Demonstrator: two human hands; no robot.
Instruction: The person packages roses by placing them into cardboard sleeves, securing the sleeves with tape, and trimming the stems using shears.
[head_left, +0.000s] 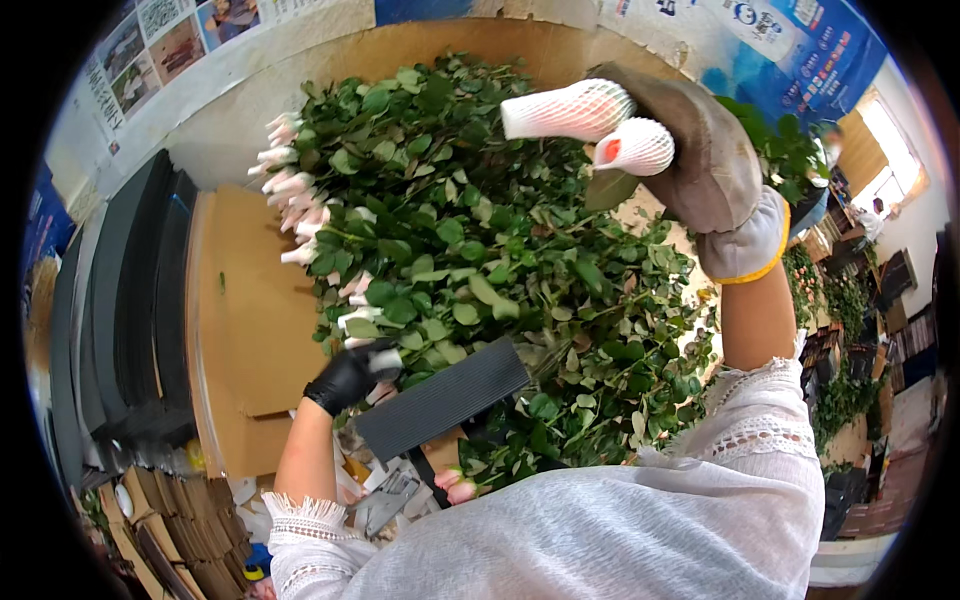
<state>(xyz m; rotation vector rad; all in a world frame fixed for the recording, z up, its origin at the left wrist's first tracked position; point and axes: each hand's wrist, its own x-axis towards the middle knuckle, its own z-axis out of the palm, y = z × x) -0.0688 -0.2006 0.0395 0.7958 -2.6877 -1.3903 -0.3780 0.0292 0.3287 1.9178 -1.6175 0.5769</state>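
Note:
My right hand (701, 150), in a thick grey work glove with a yellow-edged cuff, is raised at the upper right. It grips roses whose heads sit in white foam net sleeves (570, 110); a reddish bud shows in the lower sleeve (637, 147). Leaves (784, 146) show beyond the glove. My left hand (341, 381), in a thin black glove, is low at the left edge of the rose pile. Its fingers close around a small white sleeve (385, 361), somewhat blurred. Before me lies a large heap of leafy rose stems (480, 247), with sleeved heads (296, 187) pointing left.
A dark ridged strip (442, 397) lies near my body, beside pink roses (456, 486) and a grey metal tool (390, 504). Cardboard sheets (255, 300) and upright black boards (127, 300) stand left. Flattened cartons (180, 536) are lower left. People (870, 219) are far right.

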